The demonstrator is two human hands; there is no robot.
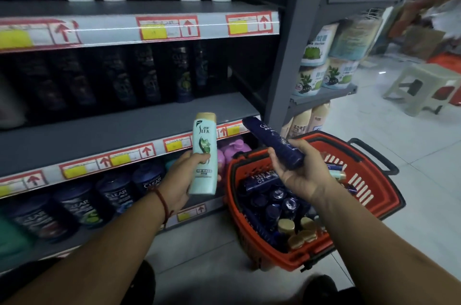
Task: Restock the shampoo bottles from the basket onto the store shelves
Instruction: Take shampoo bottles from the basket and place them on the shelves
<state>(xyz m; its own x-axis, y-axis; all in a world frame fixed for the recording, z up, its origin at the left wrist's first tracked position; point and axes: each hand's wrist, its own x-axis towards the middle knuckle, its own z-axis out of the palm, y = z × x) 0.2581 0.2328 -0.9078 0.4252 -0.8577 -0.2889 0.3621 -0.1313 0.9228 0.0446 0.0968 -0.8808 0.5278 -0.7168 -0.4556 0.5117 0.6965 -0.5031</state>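
1. Both of my forearms reach forward from the bottom of the view, and a red cord (pixel 162 201) is tied round my left wrist.
2. My left hand (pixel 181 176) grips a pale green shampoo bottle (pixel 203 152) with a gold cap. My fingers curl round its lower half, and it stands upright in front of the shelf edge.
3. My right hand (pixel 299 177) is palm up and holds a dark blue shampoo bottle (pixel 270 140) by its lower end. This bottle tilts up and to the left, above the basket.
4. A red basket (pixel 363 188) sits on the tiled floor (pixel 374 127) just right of the shelves, under my right hand. It holds many dark blue bottles (pixel 274 206), with a few gold-capped ones (pixel 296 232) at the near end.
5. Dark bottles (pixel 149 75) stand in a row toward the back of the middle shelf (pixel 119 130).
6. On the lower shelf stands a row of dark blue bottles labelled CLEAR (pixel 114 196), with pink bottles (pixel 235 151) at its right end, beside the basket.
7. Far right, well apart from the basket, a pale plastic stool (pixel 421 87) stands on the floor.
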